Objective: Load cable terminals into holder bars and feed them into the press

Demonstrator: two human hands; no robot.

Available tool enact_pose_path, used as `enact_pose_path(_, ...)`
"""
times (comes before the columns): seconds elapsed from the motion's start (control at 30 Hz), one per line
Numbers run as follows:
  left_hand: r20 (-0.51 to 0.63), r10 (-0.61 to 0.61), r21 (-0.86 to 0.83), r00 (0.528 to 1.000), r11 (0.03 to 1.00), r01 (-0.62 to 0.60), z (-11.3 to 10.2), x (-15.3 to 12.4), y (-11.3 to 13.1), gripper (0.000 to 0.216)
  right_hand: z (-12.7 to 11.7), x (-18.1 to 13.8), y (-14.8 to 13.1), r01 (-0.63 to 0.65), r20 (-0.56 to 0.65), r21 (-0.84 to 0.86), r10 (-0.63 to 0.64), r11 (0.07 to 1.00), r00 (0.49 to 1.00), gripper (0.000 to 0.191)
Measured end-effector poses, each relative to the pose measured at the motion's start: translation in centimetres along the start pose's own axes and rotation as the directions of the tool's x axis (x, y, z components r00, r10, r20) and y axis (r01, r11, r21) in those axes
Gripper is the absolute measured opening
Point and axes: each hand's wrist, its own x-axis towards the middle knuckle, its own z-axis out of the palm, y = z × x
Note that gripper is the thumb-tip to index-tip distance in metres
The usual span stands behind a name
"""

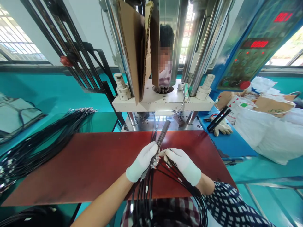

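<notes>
My left hand (144, 160), in a white glove, is closed around a long grey metal bar (163, 133) that slants up and away from me. Black cables (147, 192) with small white tags run down from the bar towards my lap, and thin wires rise beside its upper part. Close by on the right, my gloved right hand (182, 163) grips a bundle of black cables (198, 198). Its thumb and fingertips pinch near one cable end, against the left fingers. Small metal fittings show between the hands; their exact shape is too small to tell.
Under my hands lies a reddish-brown board (99, 164). Ahead stands a press with a white plate (142, 105), steel columns and cardboard (133, 47). A cable pile (54, 138) lies left. To the right are a control panel (258, 47), a glove (222, 126) and white sacks (272, 129).
</notes>
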Motion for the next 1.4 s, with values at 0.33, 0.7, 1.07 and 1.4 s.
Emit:
enact_pose_path(0.33,0.073,-0.01,-0.045,0.997,0.999,0.014,0.0,0.0,-0.2,0.039,0.9,0.9,0.8,0.008,-0.155,-0.408,-0.079,0.913,0.985,0.027)
enact_pose_path(0.7,0.048,0.031,0.199,0.998,0.979,-0.04,-0.1,-0.1,0.3,0.039,0.7,0.8,-0.3,-0.075,-0.17,-0.396,0.007,0.915,0.985,0.021)
enact_pose_path(1.07,0.025,0.053,0.316,0.998,0.947,-0.058,-0.3,-0.1,0.0,0.04,-1.4,0.1,-0.2,0.074,0.049,-0.34,-0.061,0.938,0.997,0.022)
enact_pose_path(1.4,0.072,-0.068,0.023,0.995,0.998,0.066,-0.2,-0.3,-0.2,0.041,-2.3,-0.8,0.3,-0.022,-0.119,-0.311,-0.016,0.95,0.993,0.021)
